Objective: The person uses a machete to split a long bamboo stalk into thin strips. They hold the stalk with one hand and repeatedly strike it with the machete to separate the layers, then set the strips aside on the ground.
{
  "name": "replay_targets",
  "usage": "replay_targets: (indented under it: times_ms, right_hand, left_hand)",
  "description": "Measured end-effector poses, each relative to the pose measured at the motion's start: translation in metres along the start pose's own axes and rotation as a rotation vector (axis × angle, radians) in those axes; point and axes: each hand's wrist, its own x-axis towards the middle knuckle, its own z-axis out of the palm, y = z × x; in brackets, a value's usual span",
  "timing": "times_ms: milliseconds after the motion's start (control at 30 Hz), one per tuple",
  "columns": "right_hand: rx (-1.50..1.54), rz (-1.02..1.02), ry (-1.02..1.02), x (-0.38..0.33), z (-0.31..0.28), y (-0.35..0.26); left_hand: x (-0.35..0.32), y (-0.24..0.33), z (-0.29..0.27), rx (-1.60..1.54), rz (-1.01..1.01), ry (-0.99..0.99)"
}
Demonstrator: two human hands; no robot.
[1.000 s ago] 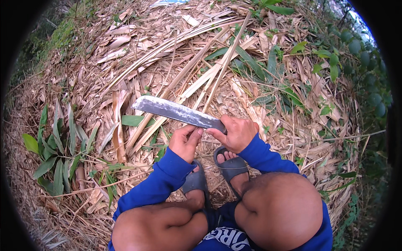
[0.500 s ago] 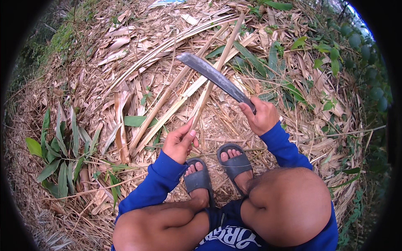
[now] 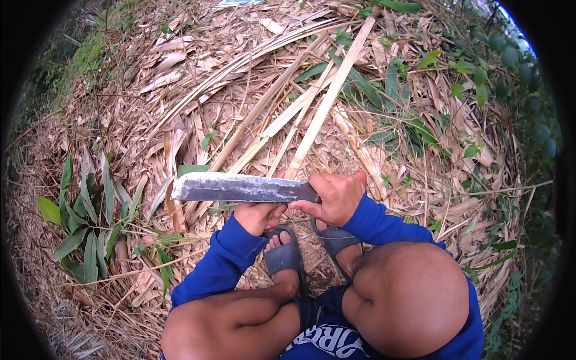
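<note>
My right hand (image 3: 336, 197) is wrapped round the handle of a machete, its thumb near the base of the blade. The broad dark blade (image 3: 240, 188), pale along its far edge, lies crosswise above my left hand (image 3: 257, 217) and hides part of the fingers. A long split bamboo strip (image 3: 333, 93) runs from my left hand away to the upper right, its pale inner face showing. Its near end is behind the blade, so I cannot tell whether the two touch. My left fingers are closed about that end.
More bamboo strips (image 3: 264, 108) lie on a ground covered with dry sheaths and shavings. Leafy green plants (image 3: 84, 222) grow at the left, others (image 3: 474, 78) at the right. My sandalled feet (image 3: 283, 255) are just below my hands, between my bent knees (image 3: 411, 294).
My right hand has brought the machete down and left, turning its blade crosswise over my left hand. The bamboo strip has swung slightly right and now shows its wide pale face.
</note>
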Motion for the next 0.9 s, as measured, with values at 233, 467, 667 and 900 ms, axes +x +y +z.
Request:
replay_targets:
  times_ms: [233,467,667,900]
  right_hand:
    - [0.003,0.260,-0.008,0.003,-0.016,0.023]
    - [-0.014,0.189,-0.060,-0.003,-0.012,0.015]
    - [-0.054,0.136,-0.050,-0.002,-0.014,0.019]
    - [-0.071,0.154,-0.066,-0.009,-0.026,0.029]
  left_hand:
    - [-0.003,-0.001,0.006,0.123,0.054,-0.047]
    - [-0.005,-0.002,0.004,0.119,0.056,-0.041]
    - [-0.008,-0.007,-0.010,0.148,0.018,-0.063]
    - [-0.013,-0.014,-0.017,0.169,0.079,-0.111]
